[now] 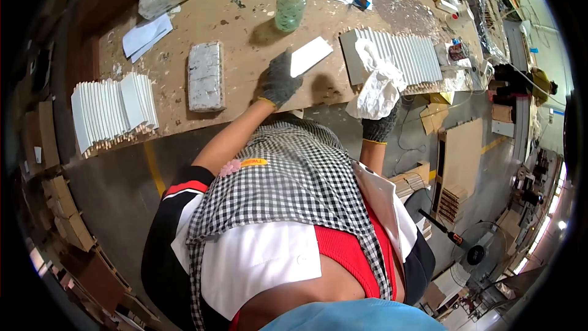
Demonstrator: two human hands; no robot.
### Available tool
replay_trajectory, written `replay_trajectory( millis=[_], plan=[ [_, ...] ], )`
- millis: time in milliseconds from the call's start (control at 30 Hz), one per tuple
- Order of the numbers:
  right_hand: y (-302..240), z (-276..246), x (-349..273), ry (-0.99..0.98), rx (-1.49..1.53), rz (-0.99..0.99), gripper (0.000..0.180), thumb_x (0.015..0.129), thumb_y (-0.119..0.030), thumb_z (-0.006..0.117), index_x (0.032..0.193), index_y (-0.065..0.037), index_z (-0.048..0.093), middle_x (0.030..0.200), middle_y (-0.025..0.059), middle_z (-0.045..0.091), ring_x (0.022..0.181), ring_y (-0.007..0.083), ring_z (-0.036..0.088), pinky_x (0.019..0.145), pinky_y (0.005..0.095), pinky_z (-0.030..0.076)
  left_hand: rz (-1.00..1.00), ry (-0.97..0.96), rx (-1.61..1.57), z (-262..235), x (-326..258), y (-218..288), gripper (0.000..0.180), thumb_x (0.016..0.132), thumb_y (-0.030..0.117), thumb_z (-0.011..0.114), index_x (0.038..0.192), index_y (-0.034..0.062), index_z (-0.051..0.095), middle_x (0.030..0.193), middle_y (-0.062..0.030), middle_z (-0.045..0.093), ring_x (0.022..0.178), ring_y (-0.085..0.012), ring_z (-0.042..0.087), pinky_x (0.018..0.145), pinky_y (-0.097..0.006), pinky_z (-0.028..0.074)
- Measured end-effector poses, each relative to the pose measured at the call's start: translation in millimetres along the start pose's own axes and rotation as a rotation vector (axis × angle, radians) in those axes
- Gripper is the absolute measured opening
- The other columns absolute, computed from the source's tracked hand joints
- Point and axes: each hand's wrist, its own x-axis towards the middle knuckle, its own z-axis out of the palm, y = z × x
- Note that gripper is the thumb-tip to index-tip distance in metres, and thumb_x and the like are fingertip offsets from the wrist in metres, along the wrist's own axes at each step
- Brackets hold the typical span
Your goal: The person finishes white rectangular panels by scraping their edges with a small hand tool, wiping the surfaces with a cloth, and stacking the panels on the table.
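Left hand (279, 81) grips the white panel (312, 56), its long axis toward two o'clock; right hand (381, 127) holds the white cloth (376, 90)

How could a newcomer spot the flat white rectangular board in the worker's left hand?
Start at the brown, stained workbench. Near its front edge, a dark grey gloved left hand grips the flat white rectangular board. It is a lone piece, whereas the thin white boards left of it and pale grey boards right of it are packed in rows.
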Motion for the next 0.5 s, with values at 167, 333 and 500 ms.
replay_trajectory(
  millis=[167, 333, 500],
  plan=[
    [-50.6, 30.1, 18.5, -0.332, 0.038, -0.101, 0.041, 0.099, -0.021, 0.061, 0.135, -0.001, 0.056, 0.123, 0.0102, 0.066, 0.111, 0.0207, 0.064, 0.095, 0.0359, 0.053, -0.015, 0.256, -0.066, -96.8, -72.0, -26.2, 0.076, 0.080, 0.015, 0.075, 0.147, -0.0002, 0.043, 0.133, -0.0272, 0.058, 0.122, -0.0440, 0.056, 0.106, -0.049, 0.045],
    [-100.7, 131.4, 25.8, -0.664, 0.434, 0.274, 0.030, 0.100, -0.015, 0.061, 0.126, -0.001, 0.065, 0.115, 0.0147, 0.070, 0.096, 0.0189, 0.065, 0.083, 0.0343, 0.053, -0.220, 0.545, 0.022, -125.5, -114.4, -89.8, 0.073, 0.083, 0.017, 0.077, 0.147, -0.0006, 0.046, 0.126, -0.0282, 0.061, 0.114, -0.0425, 0.061, 0.098, -0.047, 0.050],
    [-199.2, 238.6, -27.7, -0.797, 0.158, -0.700, 0.038, 0.096, -0.033, 0.066, 0.124, -0.007, 0.070, 0.130, 0.0116, 0.067, 0.119, 0.0284, 0.062, 0.104, 0.0475, 0.045, -0.446, 0.478, -0.746, -109.3, -121.4, -125.8, 0.059, 0.100, 0.018, 0.059, 0.153, -0.0004, 0.040, 0.145, -0.0222, 0.053, 0.131, -0.0338, 0.054, 0.109, -0.042, 0.044]
  ],
)
